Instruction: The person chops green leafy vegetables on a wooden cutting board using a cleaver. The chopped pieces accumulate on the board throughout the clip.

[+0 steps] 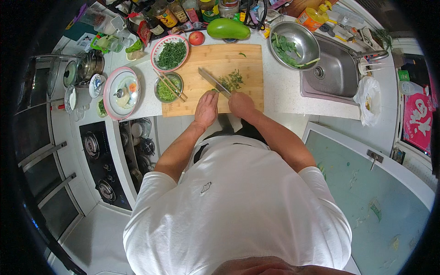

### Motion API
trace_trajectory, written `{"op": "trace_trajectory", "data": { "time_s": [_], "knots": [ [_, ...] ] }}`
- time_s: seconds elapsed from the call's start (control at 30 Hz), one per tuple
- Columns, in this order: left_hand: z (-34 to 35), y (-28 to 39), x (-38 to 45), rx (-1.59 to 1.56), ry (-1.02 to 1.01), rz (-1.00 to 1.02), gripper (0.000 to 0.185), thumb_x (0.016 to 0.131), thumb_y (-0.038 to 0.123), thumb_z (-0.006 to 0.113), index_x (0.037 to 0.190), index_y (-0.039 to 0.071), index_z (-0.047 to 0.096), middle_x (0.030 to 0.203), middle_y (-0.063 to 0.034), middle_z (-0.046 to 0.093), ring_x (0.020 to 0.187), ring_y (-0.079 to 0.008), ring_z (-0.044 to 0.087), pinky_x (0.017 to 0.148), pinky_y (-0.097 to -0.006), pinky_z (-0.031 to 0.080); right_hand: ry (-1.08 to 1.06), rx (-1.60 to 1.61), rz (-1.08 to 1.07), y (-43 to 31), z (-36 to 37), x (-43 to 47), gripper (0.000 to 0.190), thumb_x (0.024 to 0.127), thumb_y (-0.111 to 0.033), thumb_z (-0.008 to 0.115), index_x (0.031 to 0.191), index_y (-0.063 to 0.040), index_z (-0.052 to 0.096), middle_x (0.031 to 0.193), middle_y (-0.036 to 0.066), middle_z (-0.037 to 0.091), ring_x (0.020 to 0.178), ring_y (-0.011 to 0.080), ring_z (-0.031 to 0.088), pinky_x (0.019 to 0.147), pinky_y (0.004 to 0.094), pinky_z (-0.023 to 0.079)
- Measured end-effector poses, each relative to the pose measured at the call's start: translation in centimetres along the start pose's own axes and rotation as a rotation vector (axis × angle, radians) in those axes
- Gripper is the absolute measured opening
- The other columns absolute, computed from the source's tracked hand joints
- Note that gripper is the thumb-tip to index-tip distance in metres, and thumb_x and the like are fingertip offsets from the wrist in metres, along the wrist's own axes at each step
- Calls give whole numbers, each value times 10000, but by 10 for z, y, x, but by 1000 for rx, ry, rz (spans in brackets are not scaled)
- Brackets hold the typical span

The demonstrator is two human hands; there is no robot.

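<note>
My right hand (241, 103) is closed around the handle of a kitchen knife (211, 80) with a broad blade, slanted up and left over a wooden cutting board (192, 56). Right of the blade lies a loose pile of chopped leafy greens (232, 80). My left hand (207, 107) rests palm down at the board's near edge, left of the knife. A bit of green shows at its fingertips; what lies under the fingers is hidden. Chopsticks (169, 83) lie across a metal bowl (158, 94) of finely chopped light green vegetable, which overlaps the board's left side.
A bowl of cut dark greens (172, 54), a red fruit (196, 38) and a long green gourd (228, 29) stand behind. A steel basin (309, 44) holds leafy stalks beside the sink (338, 70). A pink-rimmed basin (107, 92) sits left. Several bottles line the back.
</note>
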State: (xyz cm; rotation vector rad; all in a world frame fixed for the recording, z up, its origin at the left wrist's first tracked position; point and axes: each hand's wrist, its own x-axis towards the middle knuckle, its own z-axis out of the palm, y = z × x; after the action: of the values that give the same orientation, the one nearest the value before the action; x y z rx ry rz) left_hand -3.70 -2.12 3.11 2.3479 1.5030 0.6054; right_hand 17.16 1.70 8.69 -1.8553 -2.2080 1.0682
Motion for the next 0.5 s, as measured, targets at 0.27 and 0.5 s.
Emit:
{"op": "trace_trajectory", "data": {
  "time_s": [0.27,0.5],
  "knots": [
    [2,3,0,12,17,0,509,919,-2,692,1423,-57,649,1421,-212,636,1392,-422,575,1222,-498,475,51,35,82,17,-1,-9,200,979,-168,661,1031,1,755,973,296,786,944,505,779,864,619,611],
    [-2,5,1,17,-17,-10,502,938,13,690,1433,-56,646,1412,-211,640,1386,-415,576,1215,-494,472,-5,-48,18,19,-5,-31,184,969,-129,647,988,20,754,935,303,785,877,495,794,804,603,637]
  ]
}}
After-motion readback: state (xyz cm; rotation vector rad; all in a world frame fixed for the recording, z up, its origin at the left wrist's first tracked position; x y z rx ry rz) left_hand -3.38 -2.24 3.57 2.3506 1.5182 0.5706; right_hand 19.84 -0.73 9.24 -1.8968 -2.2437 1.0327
